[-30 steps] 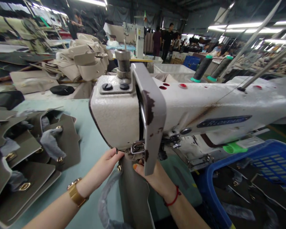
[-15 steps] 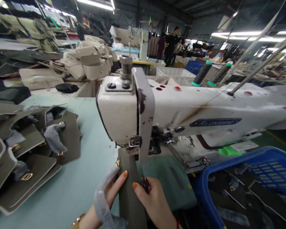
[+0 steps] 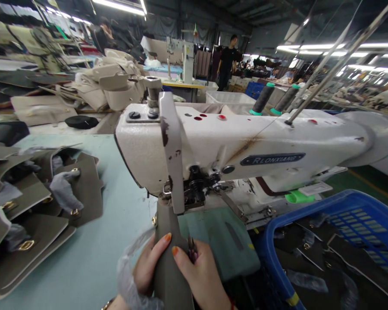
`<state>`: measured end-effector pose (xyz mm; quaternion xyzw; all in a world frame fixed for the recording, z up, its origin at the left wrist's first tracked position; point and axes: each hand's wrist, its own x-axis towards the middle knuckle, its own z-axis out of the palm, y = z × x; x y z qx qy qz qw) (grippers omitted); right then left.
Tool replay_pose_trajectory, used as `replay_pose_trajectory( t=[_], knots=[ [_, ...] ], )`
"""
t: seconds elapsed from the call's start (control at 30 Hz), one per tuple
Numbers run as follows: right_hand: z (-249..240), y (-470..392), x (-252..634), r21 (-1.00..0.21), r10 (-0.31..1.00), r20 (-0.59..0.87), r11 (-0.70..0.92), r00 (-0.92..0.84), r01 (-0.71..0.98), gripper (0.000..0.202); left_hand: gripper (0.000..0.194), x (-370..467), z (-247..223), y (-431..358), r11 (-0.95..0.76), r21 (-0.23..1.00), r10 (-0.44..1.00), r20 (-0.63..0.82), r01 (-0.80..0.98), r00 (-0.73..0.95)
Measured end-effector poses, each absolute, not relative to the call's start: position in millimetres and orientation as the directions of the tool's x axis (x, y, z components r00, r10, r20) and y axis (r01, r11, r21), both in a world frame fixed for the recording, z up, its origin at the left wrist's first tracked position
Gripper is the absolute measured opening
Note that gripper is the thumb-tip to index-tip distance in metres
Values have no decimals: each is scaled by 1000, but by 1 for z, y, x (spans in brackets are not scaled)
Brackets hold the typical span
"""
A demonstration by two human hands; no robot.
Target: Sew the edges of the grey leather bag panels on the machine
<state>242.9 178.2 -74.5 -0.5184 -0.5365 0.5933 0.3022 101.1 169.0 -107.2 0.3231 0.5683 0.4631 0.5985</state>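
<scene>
Taupe panel (image 3: 170, 284) sat at the machine's left end (image 3: 142, 150), near side | left hand (image 3: 145, 265) gripped its left edge, right hand (image 3: 205, 273) thumbed the other, probably steadying it | snips (image 3: 192, 250) held in right fingers, handy

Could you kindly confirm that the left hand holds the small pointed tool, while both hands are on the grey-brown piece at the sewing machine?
Not quite: the head view shows the small pointed tool in the right hand, not the left hand. Both hands are indeed on the grey-brown piece at the sewing machine.
</scene>
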Motion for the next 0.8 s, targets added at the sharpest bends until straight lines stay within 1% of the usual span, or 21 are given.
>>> replay_pose_trajectory(
  t=[0.17,0.23,0.33,0.47,0.6,0.73,0.8],
  knots=[
    [-75,178,242,-944,920,-316,-280,-233,176,28,38,98,-109,168,359,926,915,-373,-116,-151],
    [-75,179,242,-947,919,-309,-273,-246,169,28,35,98,-108,169,361,927,914,-373,-102,-159],
    [-78,181,242,-946,912,-315,-282,-261,158,29,35,99,-106,172,349,925,918,-370,-149,-144],
    [-81,186,239,-943,896,-331,-311,-297,115,29,40,100,-103,178,370,907,915,-394,-201,-92],
    [-80,192,236,-951,896,-309,-294,-318,93,30,41,95,-99,186,353,917,925,-372,-188,-79],
    [-77,198,233,-959,907,-283,-271,-310,83,29,36,90,-92,196,342,930,932,-354,-135,-73],
    [-76,201,232,-957,906,-290,-278,-307,82,30,34,88,-90,200,323,941,938,-332,-104,-99]
  ],
)
